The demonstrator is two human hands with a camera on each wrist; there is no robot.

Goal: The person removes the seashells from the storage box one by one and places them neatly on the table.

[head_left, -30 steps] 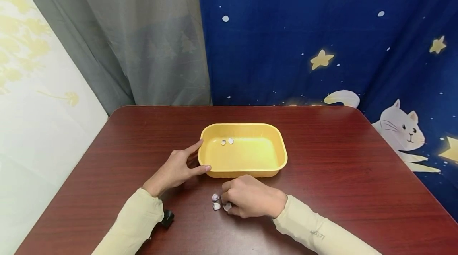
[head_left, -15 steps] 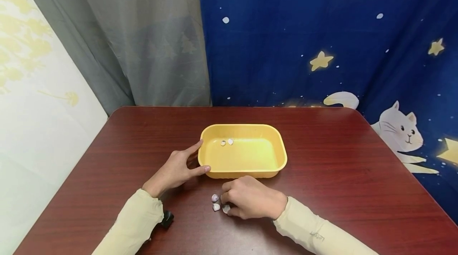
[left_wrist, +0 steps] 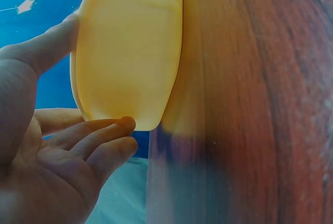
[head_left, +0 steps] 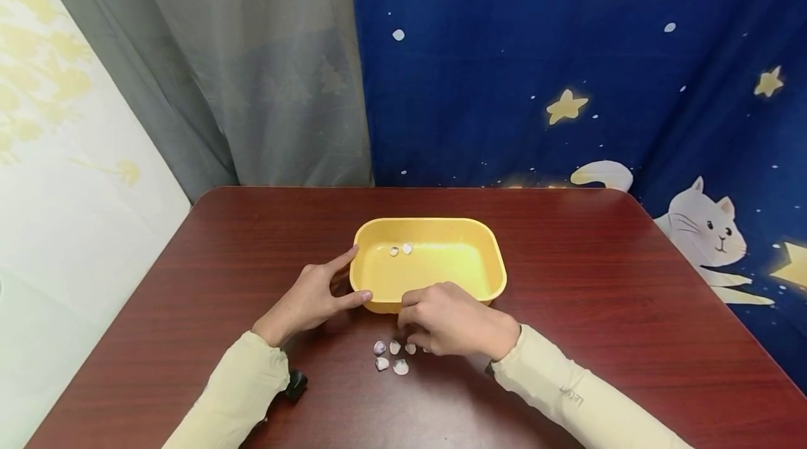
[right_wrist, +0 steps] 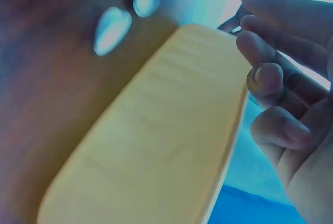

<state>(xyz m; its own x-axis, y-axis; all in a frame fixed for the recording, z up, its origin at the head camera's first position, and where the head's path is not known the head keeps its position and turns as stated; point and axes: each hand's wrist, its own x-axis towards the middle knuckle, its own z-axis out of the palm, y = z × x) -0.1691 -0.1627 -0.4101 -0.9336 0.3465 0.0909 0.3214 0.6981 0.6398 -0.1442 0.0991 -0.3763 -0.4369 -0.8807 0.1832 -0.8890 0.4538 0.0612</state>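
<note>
In the head view, a yellow plastic tub (head_left: 435,298) stands on the table with two small seashells (head_left: 407,249) inside. My left hand (head_left: 313,295) rests at its left end, thumb and index finger spread along the rim. Seen from the left wrist, fairly straight fingers (left_wrist: 112,148) touch the tub's end wall. My right hand (head_left: 444,319) hovers at the tub's front side, over the shells in front of it. Its fingers are loosely bent, and the right wrist view shows no shell among them. Several pale shells (head_left: 400,367) lie in two rows below, partly hidden by this hand.
The dark red wooden table (head_left: 599,281) extends on both sides of the tub. A small black object (head_left: 295,386) shows beside the left sleeve. Behind the table hang a grey curtain (head_left: 284,85) and a blue starry curtain (head_left: 466,85).
My right hand has let go of the front shell and moved up and slightly right towards the tub, uncovering more shells. My left hand and the tub have stayed put.
</note>
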